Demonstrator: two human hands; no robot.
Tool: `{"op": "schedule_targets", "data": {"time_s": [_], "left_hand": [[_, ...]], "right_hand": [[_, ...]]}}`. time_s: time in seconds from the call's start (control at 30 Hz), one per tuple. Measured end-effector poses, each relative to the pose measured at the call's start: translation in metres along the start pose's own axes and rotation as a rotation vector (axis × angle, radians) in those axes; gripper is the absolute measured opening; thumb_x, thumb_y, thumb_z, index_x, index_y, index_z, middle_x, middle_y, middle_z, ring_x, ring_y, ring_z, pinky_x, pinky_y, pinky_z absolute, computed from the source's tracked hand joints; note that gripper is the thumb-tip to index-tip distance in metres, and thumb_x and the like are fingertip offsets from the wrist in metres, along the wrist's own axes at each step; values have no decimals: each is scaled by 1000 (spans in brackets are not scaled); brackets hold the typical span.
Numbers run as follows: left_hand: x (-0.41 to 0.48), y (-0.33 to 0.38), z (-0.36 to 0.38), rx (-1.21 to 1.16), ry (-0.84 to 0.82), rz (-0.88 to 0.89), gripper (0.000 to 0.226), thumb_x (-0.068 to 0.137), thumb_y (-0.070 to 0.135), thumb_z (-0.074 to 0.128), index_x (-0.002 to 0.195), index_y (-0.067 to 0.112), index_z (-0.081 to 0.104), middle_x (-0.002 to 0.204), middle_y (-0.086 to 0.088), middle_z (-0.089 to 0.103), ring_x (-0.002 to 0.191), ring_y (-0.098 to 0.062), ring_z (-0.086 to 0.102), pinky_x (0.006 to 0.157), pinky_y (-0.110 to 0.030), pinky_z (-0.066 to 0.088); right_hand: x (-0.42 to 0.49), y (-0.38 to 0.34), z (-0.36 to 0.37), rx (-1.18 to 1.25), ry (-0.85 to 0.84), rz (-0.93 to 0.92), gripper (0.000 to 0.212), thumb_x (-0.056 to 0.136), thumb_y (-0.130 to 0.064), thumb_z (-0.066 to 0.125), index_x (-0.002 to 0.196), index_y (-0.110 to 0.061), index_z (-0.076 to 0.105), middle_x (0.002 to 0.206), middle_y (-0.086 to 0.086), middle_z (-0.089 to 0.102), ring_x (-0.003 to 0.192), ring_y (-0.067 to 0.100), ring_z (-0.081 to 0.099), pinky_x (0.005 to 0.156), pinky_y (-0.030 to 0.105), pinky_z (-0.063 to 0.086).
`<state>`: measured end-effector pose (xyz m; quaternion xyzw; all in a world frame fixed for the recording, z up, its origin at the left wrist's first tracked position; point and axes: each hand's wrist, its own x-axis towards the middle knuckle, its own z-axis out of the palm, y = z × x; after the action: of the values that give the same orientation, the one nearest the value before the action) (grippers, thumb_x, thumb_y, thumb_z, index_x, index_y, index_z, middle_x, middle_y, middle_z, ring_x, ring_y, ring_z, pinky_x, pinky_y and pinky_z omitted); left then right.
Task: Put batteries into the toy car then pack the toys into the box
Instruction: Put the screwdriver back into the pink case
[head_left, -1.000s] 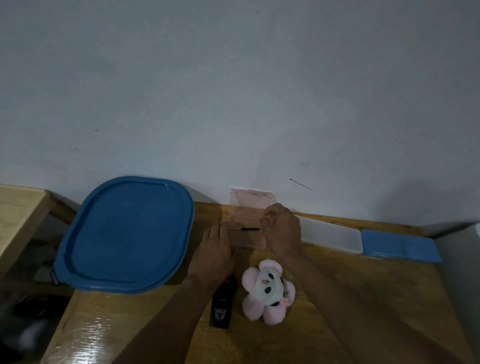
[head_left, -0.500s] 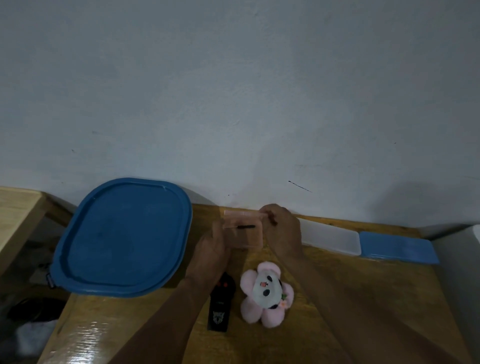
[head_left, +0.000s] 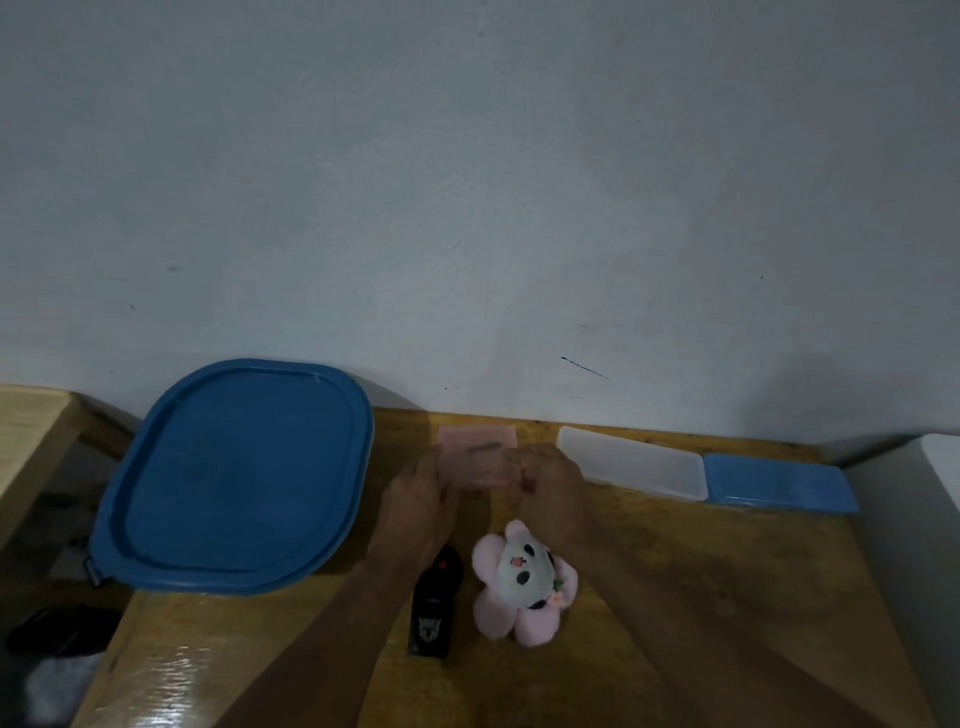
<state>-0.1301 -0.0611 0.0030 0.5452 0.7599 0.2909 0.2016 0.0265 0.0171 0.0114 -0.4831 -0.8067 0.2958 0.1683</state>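
At nine o'clock the big blue lid (head_left: 234, 478) lies flat. Your left hand (head_left: 415, 504) and right hand (head_left: 550, 483) each pinch a side of the pink see-through case (head_left: 478, 457) at twelve; something dark and blurred shows inside. The black toy (head_left: 434, 603) and pink plush (head_left: 522, 582) lie at six. At three o'clock are the clear box (head_left: 634, 460), contents unclear, and the small blue lid (head_left: 779, 483).

Readable text: none anywhere on the table (head_left: 701, 571).
Black toy (head_left: 434, 605): a pale, face-like emblem (head_left: 428, 629) sits at its end toward the table's near edge; it has no legible letters.
Pink case (head_left: 478, 462): a dark strip shows through it, too blurred to read.
Blue lid (head_left: 234, 478): small dark tag (head_left: 93, 569) at its near-left corner, too small to read.
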Motion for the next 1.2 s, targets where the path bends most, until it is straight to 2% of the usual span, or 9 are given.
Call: {"op": "schedule_targets", "data": {"time_s": [0.1, 0.23, 0.37, 0.47, 0.57, 0.77, 0.93, 1.03, 1.2], "left_hand": [[2, 0, 0, 14, 16, -9, 19, 94, 13, 51, 111, 12, 60, 91, -2, 66, 75, -12, 59, 61, -19, 40], [4, -1, -2, 37, -1, 34, 25, 92, 3, 51, 108, 13, 68, 87, -6, 69, 72, -18, 63, 61, -28, 52], [6, -3, 0, 93, -3, 91, 25, 87, -3, 58, 101, 11, 73, 86, -8, 71, 70, -21, 66, 60, -28, 55], [7, -4, 1, 117, -15, 84, 26, 83, -6, 61, 99, 10, 74, 87, -9, 70, 70, -23, 66, 57, -23, 49], [9, -6, 3, 161, -50, 71, 31, 80, -6, 62, 103, 11, 73, 93, -10, 69, 74, -22, 65, 56, -20, 44], [17, -5, 2, 212, -112, 63, 31, 86, 5, 60, 113, 17, 68, 112, -2, 66, 94, -17, 63, 78, -23, 54], [16, -4, 0, 220, -105, 54, 32, 89, 4, 55, 116, 19, 66, 111, -1, 65, 93, -15, 62, 73, -18, 49], [14, -2, 1, 197, -86, 38, 29, 93, 6, 50, 116, 16, 66, 110, -3, 65, 91, -15, 60, 67, -14, 39], [11, 1, 2, 163, -63, 28, 26, 95, 6, 47, 113, 13, 64, 106, -7, 65, 91, -20, 62, 69, -18, 41]], "right_hand": [[2, 6, 1, 5, 16, -9, 23, 82, 0, 62, 98, -11, 75, 95, 14, 69, 85, 26, 64, 78, 34, 53], [2, 12, 1, -4, -13, -60, 17, 83, -2, 61, 89, -6, 76, 81, 11, 72, 73, 21, 64, 66, 34, 53], [2, 14, 3, -36, -11, -102, 22, 84, -1, 62, 99, -10, 75, 87, 11, 73, 78, 23, 65, 70, 35, 54], [1, 16, 5, -73, -16, -131, 22, 84, -2, 61, 100, -9, 75, 87, 11, 73, 79, 26, 65, 69, 35, 54], [1, 17, 8, -93, -18, -113, 26, 85, -1, 60, 105, -13, 73, 95, 9, 72, 84, 23, 66, 73, 30, 52], [2, 16, 11, -102, -11, -107, 28, 84, 2, 58, 103, -11, 74, 93, 10, 71, 81, 25, 66, 69, 31, 54], [2, 13, 9, -151, -24, -120, 28, 82, 4, 60, 101, -11, 74, 89, 11, 71, 79, 25, 64, 67, 28, 50], [3, 14, 10, -182, -30, -105, 28, 80, 5, 60, 99, -11, 75, 87, 10, 70, 77, 25, 64, 64, 24, 46], [2, 10, 9, -213, -43, -99, 25, 85, 1, 56, 95, -12, 74, 86, 7, 69, 77, 23, 62, 62, 22, 37]]}}
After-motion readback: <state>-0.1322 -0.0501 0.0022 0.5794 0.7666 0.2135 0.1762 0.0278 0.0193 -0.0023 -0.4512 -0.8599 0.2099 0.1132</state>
